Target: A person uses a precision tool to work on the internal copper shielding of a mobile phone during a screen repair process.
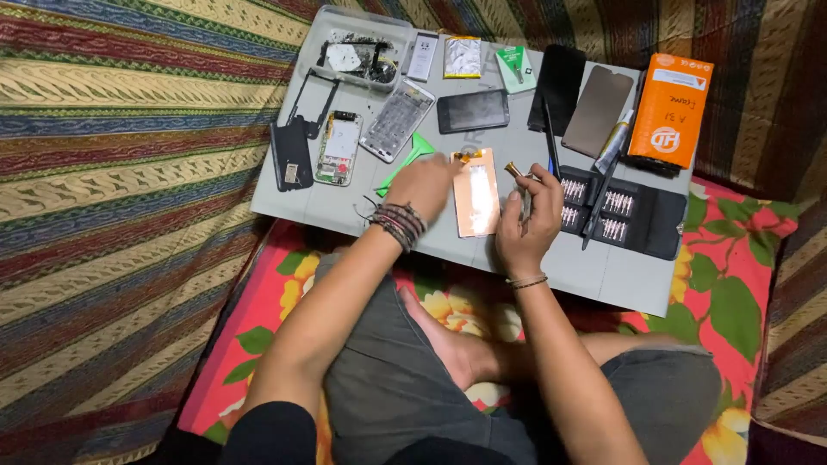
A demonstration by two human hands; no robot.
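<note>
My left hand rests on the left edge of a copper-coloured phone display panel lying on the grey board, fingers pressing it. My right hand grips a small screwdriver with a brass-coloured head, held just right of the panel. A green triangular pick lies under and beside my left hand. Bracelets circle both wrists.
A black bit-set case lies open on the right, an orange box above it. Phone parts include a circuit-board frame, clear back cover, dark screen, black panels and a parts tray.
</note>
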